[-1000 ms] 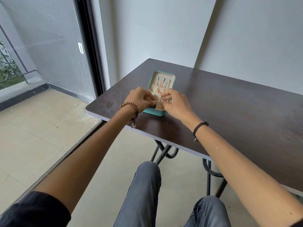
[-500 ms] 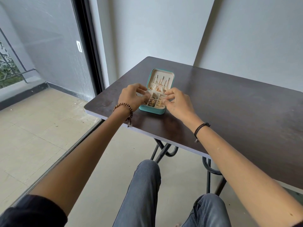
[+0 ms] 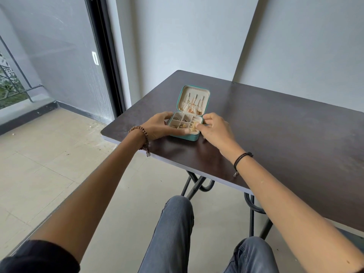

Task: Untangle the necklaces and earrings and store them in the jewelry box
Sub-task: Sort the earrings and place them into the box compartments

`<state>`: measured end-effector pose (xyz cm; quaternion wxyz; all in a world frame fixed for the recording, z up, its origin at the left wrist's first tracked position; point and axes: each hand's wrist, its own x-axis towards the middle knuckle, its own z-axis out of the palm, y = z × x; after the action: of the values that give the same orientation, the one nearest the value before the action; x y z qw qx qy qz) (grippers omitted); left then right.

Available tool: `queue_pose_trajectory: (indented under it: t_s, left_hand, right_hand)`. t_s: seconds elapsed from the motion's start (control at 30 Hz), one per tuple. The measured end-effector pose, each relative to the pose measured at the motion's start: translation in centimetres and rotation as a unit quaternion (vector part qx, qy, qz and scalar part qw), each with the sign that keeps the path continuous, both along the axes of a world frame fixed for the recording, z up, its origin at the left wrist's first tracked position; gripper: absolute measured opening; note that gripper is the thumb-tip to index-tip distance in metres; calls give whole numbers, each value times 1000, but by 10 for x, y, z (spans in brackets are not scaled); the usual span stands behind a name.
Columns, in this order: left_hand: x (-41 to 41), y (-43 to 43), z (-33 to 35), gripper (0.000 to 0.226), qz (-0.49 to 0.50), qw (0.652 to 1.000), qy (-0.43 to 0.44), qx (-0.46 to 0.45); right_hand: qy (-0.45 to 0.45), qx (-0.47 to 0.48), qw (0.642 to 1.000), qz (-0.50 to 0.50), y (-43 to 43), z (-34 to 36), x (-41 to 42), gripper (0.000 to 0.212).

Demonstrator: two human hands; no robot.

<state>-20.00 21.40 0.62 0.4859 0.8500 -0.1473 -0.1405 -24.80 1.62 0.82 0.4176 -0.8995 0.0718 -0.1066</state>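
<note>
A small teal jewelry box [image 3: 185, 137] lies open near the table's front left corner. Its lid [image 3: 194, 91] is folded back flat, and several gold necklaces [image 3: 194, 107] hang in rows inside it. The cream base is split into small compartments holding earrings [image 3: 179, 126] and other gold pieces. My left hand [image 3: 157, 127] wraps the base's left side, thumb along the front rim. My right hand [image 3: 216, 129] grips the right wall, thumb resting at the right compartment beside a gold piece [image 3: 194, 126].
The dark brown table [image 3: 275, 134] stands on black metal legs [image 3: 197, 184] against a grey wall. A glass door with a black frame [image 3: 106, 62] is to the left. My knees in jeans [image 3: 173, 223] sit below the table's front edge.
My hands, bunched together over the box's base a second ago, have spread apart to its two sides. The compartments with earrings now show.
</note>
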Motion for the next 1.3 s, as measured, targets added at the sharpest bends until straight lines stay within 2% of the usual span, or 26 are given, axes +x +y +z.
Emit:
queue_pose_trajectory:
  t_s: [0.1,0.2,0.33,0.57,0.73,0.93,1.13,1.2,1.3]
  left_hand:
    - [3,2,-2,94,-41,999,-2,13]
    - [3,0,-4,96,-18,999,-37,26]
    - [0,-8,-10,113,16,996,-67,55]
    - [-30,-50,-11,103,21,992,-104,72]
    - [-54,-96,-10,94,-8,985,-145,89]
    - [-70,-138,-10,97,-64,979,-156,112]
    - [-68,-150,-10,98,-109,976,-149,119]
    - [-67,-149,-10,102,-127,973,-147,124]
    - [-64,-149,-11,105,-130,973,-146,121]
  right_hand:
    - [3,41,999,-3,1,-1,1,30]
    - [7,77,997,0,2,0,0,33]
    - [11,94,995,-2,-6,1,-5,31]
    - [27,120,992,-28,-52,-2,-32,36]
    - [38,128,989,-60,-96,-5,-64,51]
    - [30,136,986,-92,-142,-9,-94,41]
    - [34,143,986,-82,-165,-10,-97,34]
    - [40,142,986,-83,-168,-8,-88,38]
    - [37,145,984,-94,-171,-2,-71,57]
